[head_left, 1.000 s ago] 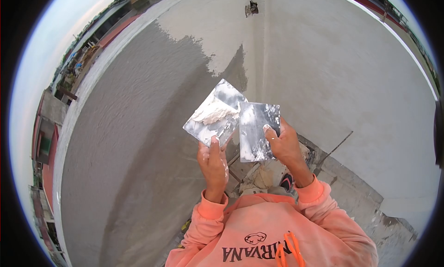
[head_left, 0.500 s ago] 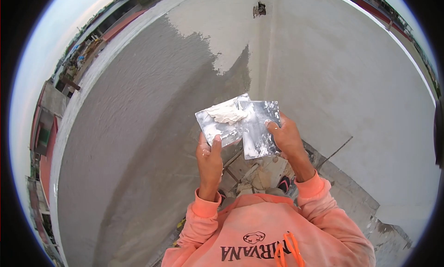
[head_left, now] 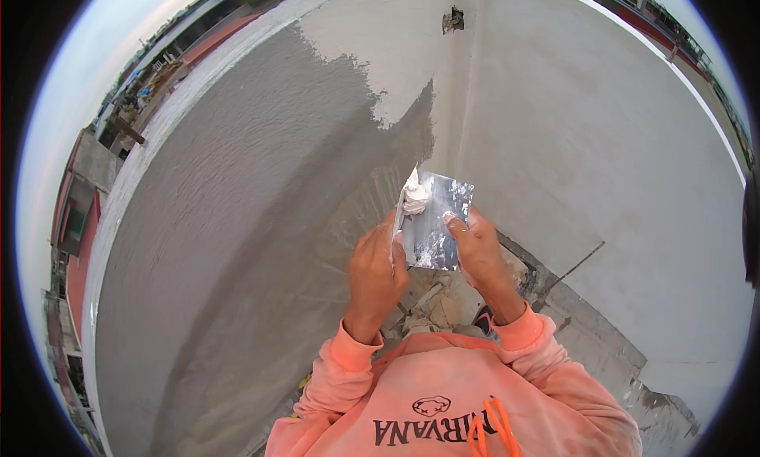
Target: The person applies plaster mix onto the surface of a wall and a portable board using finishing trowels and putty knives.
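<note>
My right hand [head_left: 481,255] is closed on a flat metal putty blade [head_left: 435,239], thumb on its white-smeared face. My left hand [head_left: 378,263] grips a second putty blade [head_left: 399,213], turned almost edge-on to me, so most of its face is hidden. A lump of white putty [head_left: 415,199] sits where the two blades meet, at the upper left of the right-hand blade. Both hands are close together in front of my chest, and white smears mark the fingers.
The left wall [head_left: 237,188] has a darker grey coat with a ragged edge against a paler patch. A pale right wall [head_left: 586,140] meets it at a corner with a small hole [head_left: 453,20]. Below lie broken floor pieces [head_left: 443,308] and a thin rod [head_left: 576,264].
The left-hand blade has swung from face-up to nearly edge-on against the right-hand blade. The putty is now bunched at the right-hand blade's left side. My left hand has turned, showing its back.
</note>
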Demonstrator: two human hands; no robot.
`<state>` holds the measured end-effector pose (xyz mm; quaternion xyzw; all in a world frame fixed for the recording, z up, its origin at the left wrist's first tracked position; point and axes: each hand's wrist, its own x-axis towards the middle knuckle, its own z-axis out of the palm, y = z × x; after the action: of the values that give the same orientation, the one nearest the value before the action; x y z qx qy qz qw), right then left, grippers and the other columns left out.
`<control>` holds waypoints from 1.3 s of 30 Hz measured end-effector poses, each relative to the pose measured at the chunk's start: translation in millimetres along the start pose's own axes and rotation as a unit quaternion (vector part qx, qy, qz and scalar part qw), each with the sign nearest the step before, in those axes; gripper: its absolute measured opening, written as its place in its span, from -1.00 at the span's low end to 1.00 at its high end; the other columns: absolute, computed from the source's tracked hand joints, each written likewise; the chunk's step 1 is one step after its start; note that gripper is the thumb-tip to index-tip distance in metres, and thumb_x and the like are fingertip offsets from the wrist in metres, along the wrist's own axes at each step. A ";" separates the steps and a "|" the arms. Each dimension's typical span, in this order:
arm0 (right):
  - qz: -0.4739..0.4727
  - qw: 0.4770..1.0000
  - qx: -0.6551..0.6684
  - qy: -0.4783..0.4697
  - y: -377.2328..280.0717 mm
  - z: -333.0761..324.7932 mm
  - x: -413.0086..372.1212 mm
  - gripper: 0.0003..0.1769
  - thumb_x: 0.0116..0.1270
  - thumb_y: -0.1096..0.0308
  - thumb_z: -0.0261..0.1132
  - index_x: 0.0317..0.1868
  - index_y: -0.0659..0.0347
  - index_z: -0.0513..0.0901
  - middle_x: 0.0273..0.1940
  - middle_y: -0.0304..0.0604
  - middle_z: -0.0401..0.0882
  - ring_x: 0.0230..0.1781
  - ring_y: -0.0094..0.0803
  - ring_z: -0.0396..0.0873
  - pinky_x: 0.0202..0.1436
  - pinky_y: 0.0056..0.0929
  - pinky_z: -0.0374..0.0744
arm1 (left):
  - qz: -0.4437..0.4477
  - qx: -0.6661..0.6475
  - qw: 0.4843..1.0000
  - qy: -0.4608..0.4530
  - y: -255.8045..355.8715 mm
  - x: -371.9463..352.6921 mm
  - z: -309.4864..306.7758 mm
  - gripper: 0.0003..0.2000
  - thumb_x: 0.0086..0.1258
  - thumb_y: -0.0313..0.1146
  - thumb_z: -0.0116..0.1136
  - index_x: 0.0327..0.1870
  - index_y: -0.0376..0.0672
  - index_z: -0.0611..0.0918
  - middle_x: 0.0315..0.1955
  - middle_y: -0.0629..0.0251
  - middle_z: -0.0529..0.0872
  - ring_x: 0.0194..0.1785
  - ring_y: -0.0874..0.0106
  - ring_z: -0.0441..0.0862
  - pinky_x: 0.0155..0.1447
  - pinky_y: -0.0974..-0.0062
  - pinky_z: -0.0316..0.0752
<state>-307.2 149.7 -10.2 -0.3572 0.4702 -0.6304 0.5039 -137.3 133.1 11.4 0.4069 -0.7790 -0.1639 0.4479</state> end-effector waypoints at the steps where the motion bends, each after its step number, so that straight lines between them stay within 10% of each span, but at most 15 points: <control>1: 0.008 0.999 0.046 -0.001 1.2 0.3 0.3 -0.64 0.44 0.46 0.10 0.20 0.39 0.43 -0.01 -0.16 0.57 -0.07 -0.50 0.54 0.04 -0.44 0.53 | 0.011 0.000 1.000 0.001 -2.7 -1.8 1.5 -0.65 0.36 -0.56 0.04 0.18 -0.34 0.52 -0.23 -0.04 0.69 -0.20 0.04 0.64 -0.02 0.19 0.50; 12: 0.073 0.989 0.124 0.012 -15.8 4.0 -2.1 -0.65 0.41 0.50 0.09 0.17 0.40 0.45 0.00 -0.12 0.58 -0.08 -0.49 0.57 0.02 -0.44 0.57 | 0.054 -0.105 0.978 -0.173 -11.2 0.5 -28.5 -0.43 0.35 -0.28 0.18 0.36 -0.31 0.38 0.30 -0.03 0.38 0.35 0.04 0.38 0.36 0.24 0.33; 18: 0.098 0.984 0.149 -0.012 -24.7 0.2 1.1 -0.59 0.32 0.47 0.15 0.16 0.48 0.43 -0.03 -0.01 0.60 -0.14 -0.36 0.66 -0.02 -0.38 0.66 | 0.039 -0.125 0.953 -0.273 -10.3 9.8 -60.3 -0.32 0.19 -0.50 0.20 0.43 -0.17 0.32 0.34 0.06 0.31 0.40 0.07 0.33 0.38 0.17 0.34; 25: 0.172 0.958 0.225 -0.043 -18.1 15.3 -7.3 -0.60 0.32 0.50 0.14 0.15 0.48 0.43 -0.03 0.01 0.59 -0.11 -0.30 0.65 0.03 -0.29 0.64 | 0.148 0.026 0.987 -0.050 -38.5 -9.7 -24.5 -0.27 0.02 -0.74 0.24 0.35 -0.08 0.47 0.06 0.17 0.53 0.16 0.14 0.54 0.14 0.25 0.56; 39: 0.162 0.949 0.267 -0.035 -13.2 25.7 -7.7 -0.52 0.25 0.48 0.11 0.18 0.52 0.40 0.03 0.07 0.57 -0.02 -0.20 0.64 0.12 -0.24 0.61 | 0.106 0.020 0.994 0.008 -46.8 -20.0 -25.8 -0.29 -0.01 -0.70 0.27 0.28 0.06 0.57 -0.03 0.21 0.57 0.00 0.19 0.60 0.02 0.31 0.58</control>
<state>-285.5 151.8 10.3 -0.1508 0.3186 -0.6293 0.6926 -87.7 122.8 -14.9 0.3325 -0.8170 -0.0968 0.4610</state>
